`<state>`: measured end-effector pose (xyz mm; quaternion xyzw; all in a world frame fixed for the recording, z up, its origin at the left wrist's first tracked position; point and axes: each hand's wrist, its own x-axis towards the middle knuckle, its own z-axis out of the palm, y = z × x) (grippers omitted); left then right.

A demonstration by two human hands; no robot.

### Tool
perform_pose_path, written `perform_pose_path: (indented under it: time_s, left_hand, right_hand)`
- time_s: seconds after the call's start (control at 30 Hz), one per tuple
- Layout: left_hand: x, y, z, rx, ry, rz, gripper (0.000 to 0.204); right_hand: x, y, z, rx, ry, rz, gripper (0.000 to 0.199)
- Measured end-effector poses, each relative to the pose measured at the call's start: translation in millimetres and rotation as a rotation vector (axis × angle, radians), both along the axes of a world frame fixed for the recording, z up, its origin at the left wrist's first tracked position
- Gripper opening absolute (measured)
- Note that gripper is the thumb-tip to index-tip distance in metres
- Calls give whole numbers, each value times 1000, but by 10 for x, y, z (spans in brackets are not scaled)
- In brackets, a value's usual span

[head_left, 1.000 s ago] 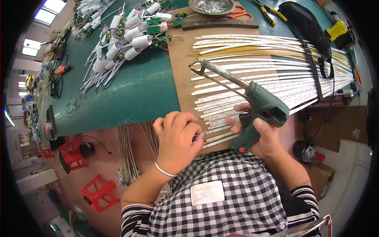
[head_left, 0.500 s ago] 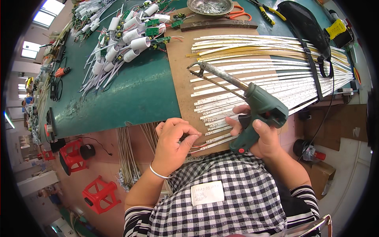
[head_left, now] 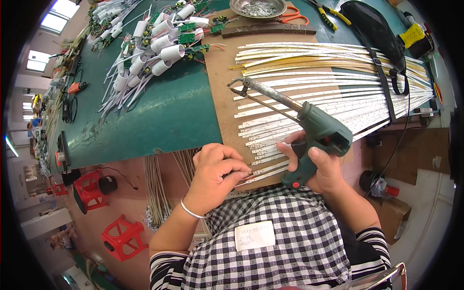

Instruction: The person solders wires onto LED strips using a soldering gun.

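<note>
My right hand (head_left: 321,166) is wrapped round the grip of a dark green soldering gun (head_left: 321,128). Its metal barrel and thin feed tube reach up and left over the LED strips (head_left: 275,121), apart from them. My left hand (head_left: 217,171) is closed in a pinch at the board's near left edge. A thin red wire (head_left: 248,177) shows at its fingertips, beside the end of the nearest white strip (head_left: 268,178). The fingers hide most of the wire, and whether it touches the strip I cannot tell. The strips lie fanned side by side on a brown board (head_left: 220,92).
White lamp caps with green circuit boards (head_left: 169,53) are heaped on the green table (head_left: 159,128). Beyond the strips are a metal bowl (head_left: 258,17), orange-handled scissors (head_left: 295,18), a dark bar (head_left: 268,31), pliers (head_left: 333,14) and a black bag (head_left: 374,29). Red stools (head_left: 124,237) stand on the floor.
My left hand has shifted slightly right along the nearest strip's end, its fingers stretching a little further forward. The soldering gun has barely moved in my right hand.
</note>
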<state>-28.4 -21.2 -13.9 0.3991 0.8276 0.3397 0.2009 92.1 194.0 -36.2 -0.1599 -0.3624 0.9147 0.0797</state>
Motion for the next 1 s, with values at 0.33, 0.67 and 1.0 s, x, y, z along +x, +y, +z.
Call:
perform_pose_path:
  time_s: [0.33, 0.67, 1.0]
  left_hand:
    - [57, 44, -31, 7, 39, 70, 7]
    - [51, 167, -28, -41, 245, 64, 11]
    - [-4, 205, 44, -105, 247, 24, 10]
  right_hand:
    - [-10, 0, -8, 40, 24, 14, 56]
    - [-15, 6, -2, 60, 26, 46, 54]
    - [3, 1, 5, 49, 31, 63, 51]
